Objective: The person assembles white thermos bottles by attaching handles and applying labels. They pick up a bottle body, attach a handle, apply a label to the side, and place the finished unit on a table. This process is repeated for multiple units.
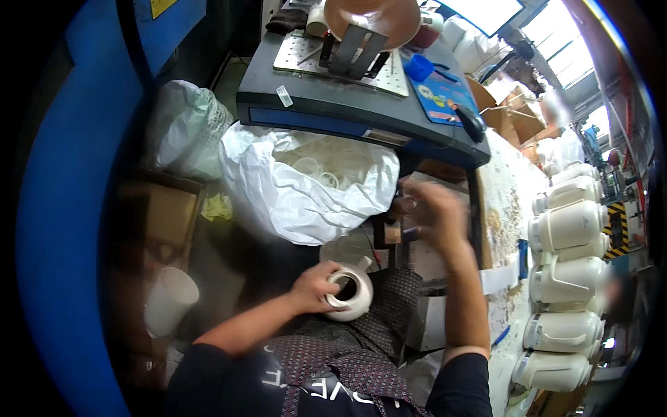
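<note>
My left hand [314,288] grips a cream-white jug body [358,303] by its round, open mouth, over my lap. The jug's dark inside shows through the opening, and a short handle or spout sticks up at its far side. My right hand [439,214] is raised to the right of the white bag, beside the bench's open lower part. Motion smears its fingers, so I cannot tell whether they hold anything. Just beyond the knees, a large white woven bag [271,198] stands open with pale, translucent ring-shaped pieces [326,174] inside.
A grey machine table [313,104] ahead carries a perforated plate [299,59], a metal bracket, a copper-coloured bowl [375,24] and a blue mat [441,97]. Several white jugs [566,278] line the right bench. A cardboard box [170,215] and white cylinder [171,299] sit left.
</note>
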The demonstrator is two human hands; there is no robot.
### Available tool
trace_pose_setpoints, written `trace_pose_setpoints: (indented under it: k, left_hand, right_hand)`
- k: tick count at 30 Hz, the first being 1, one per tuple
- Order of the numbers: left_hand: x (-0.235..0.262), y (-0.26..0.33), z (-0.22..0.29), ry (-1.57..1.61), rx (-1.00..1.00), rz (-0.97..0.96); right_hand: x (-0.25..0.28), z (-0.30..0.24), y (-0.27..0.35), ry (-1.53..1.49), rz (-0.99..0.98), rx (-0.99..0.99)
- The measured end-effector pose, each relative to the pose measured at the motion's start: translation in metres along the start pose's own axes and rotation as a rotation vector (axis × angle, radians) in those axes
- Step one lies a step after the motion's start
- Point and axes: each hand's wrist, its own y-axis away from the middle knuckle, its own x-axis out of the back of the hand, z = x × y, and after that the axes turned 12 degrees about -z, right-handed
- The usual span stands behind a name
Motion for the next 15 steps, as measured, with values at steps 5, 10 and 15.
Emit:
trace_pose_setpoints:
  k: [5, 10, 15]
  left_hand:
    - [-0.005, -0.011, -0.001, 0.053, -0.018, -0.143]
    - [-0.003, -0.018, -0.005, 0.095, 0.002, -0.21]
    - [-0.002, -0.026, -0.006, 0.043, -0.043, -0.188]
  right_hand:
    - [-0.177, 0.007, -0.109, -0.083, -0.122, -0.158]
    - [-0.242, 0.039, -0.141, -0.017, -0.161, -0.101]
    - [-0.185, 0.049, -0.093, -0.322, 0.023, -0.349]
